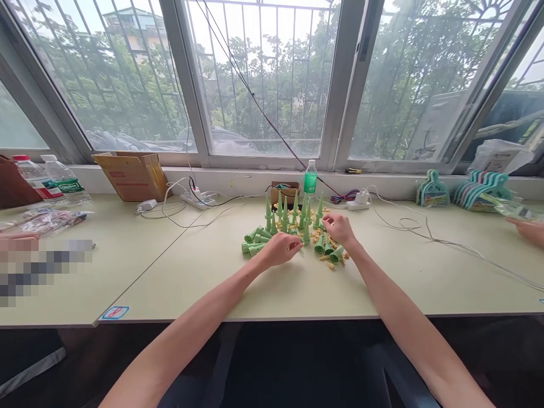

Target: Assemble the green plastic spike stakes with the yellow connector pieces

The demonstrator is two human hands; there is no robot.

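A cluster of green plastic cone spikes point(293, 218) stands and lies in the middle of the pale table point(204, 283), with small yellow pieces point(330, 263) scattered among them. My left hand point(278, 249) rests on the table beside the lying cones, its fingers pinched on a small thin piece I cannot make out. My right hand point(338, 228) hovers over the cones at the right side of the cluster, fingers curled down onto them.
A green bottle point(310, 177) stands behind the cones. A power strip point(199, 198) and cables lie by the window sill. A cardboard box point(131, 174) and water bottles point(63, 182) sit far left. Teal items point(480, 190) are stacked far right, near another person's hand point(529, 229).
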